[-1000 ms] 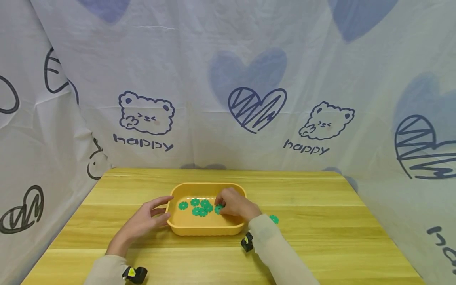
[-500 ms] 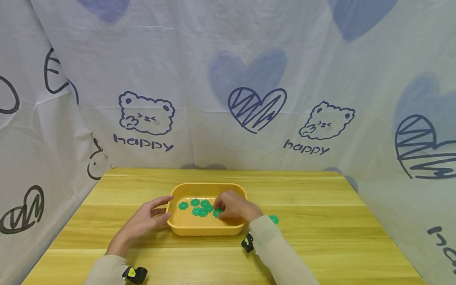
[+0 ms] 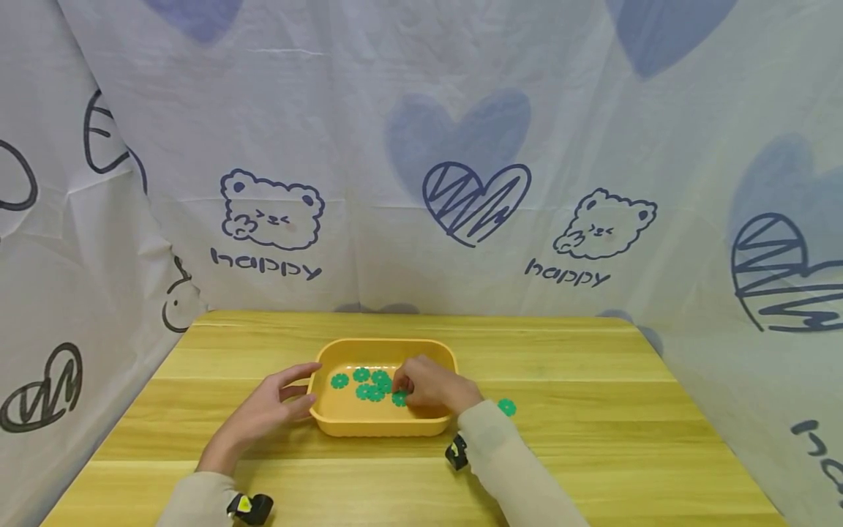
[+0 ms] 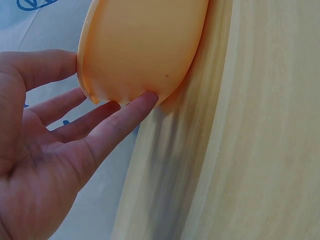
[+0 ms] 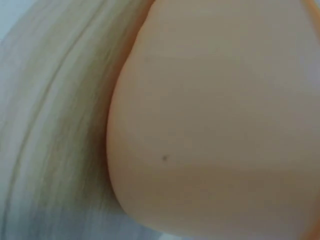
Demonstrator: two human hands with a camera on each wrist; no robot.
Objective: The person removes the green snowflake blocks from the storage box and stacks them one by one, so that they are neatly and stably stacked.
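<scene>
A yellow plastic tray [image 3: 349,427] stands on the table with several green snowflake discs [image 3: 375,393] on its floor. My left hand [image 3: 268,407] is at the tray's left end, fingers and thumb spread; in the left wrist view its fingertips touch the outer wall. My right hand [image 3: 431,384] reaches over the right side into the tray, its fingers curled at a green snowflake disc [image 3: 399,399] that it pinches; the hand hides part of that disc. The right wrist view shows only the tray's outer wall [image 5: 210,120], not the hand.
One more green snowflake disc [image 3: 506,407] lies on the wooden table [image 3: 593,432], right of the tray and beside the right sleeve. A printed cloth [image 3: 369,241] hangs behind the table and along both sides.
The pinched disc has shifted slightly toward the tray's near side and left, along with my right fingers. My left hand and the tray keep their place.
</scene>
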